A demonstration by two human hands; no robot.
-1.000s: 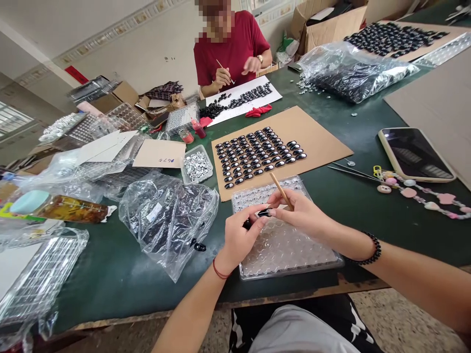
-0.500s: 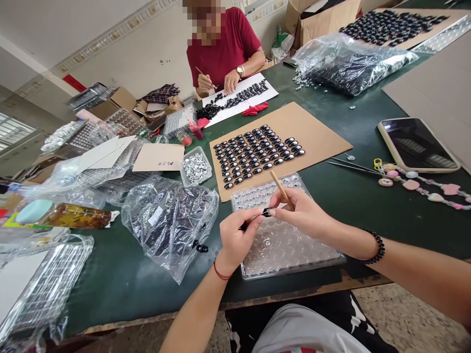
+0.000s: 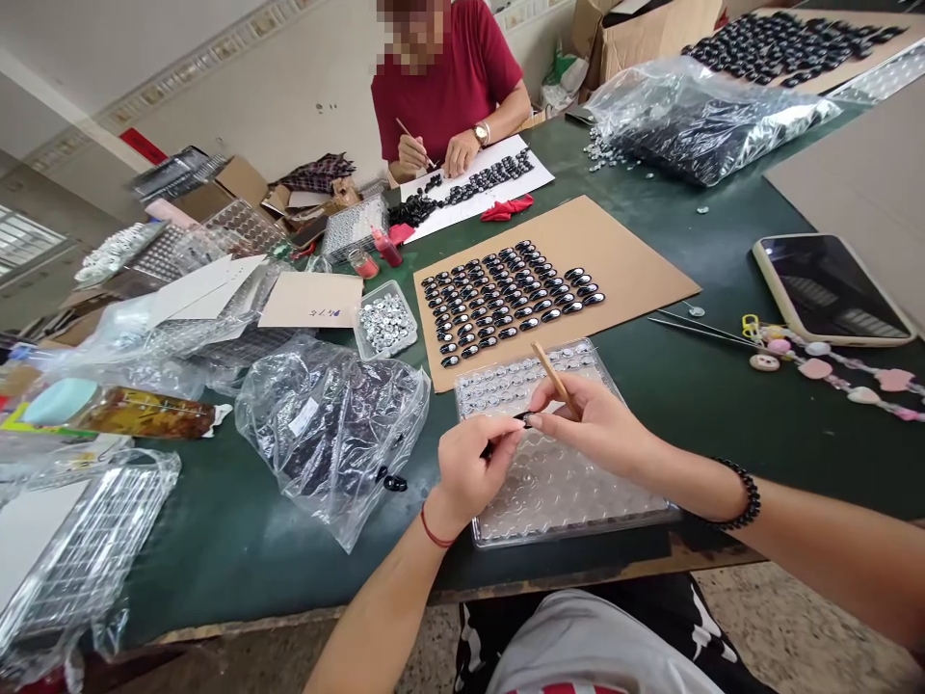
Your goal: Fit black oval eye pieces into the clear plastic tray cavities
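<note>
My left hand (image 3: 469, 470) pinches a small black oval piece (image 3: 521, 418) over a clear blister tray (image 3: 570, 501). My right hand (image 3: 596, 424) is closed round a thin wooden stick (image 3: 550, 374) and its fingertips meet the same black piece. Both hands hover just above the tray's near half. Beyond the tray lies a brown cardboard sheet (image 3: 628, 260) with several rows of black oval pieces (image 3: 510, 294).
A crumpled clear bag (image 3: 329, 424) of black pieces lies left of the tray, a small tub of silver pieces (image 3: 386, 323) behind it. A phone (image 3: 831, 289), tweezers (image 3: 698, 328) and a bead chain (image 3: 831, 371) lie at right. A person in a red shirt (image 3: 452, 82) works opposite.
My hands have stayed over the tray, shifting only slightly while they work the black piece. The person opposite has lowered both hands onto the white sheet.
</note>
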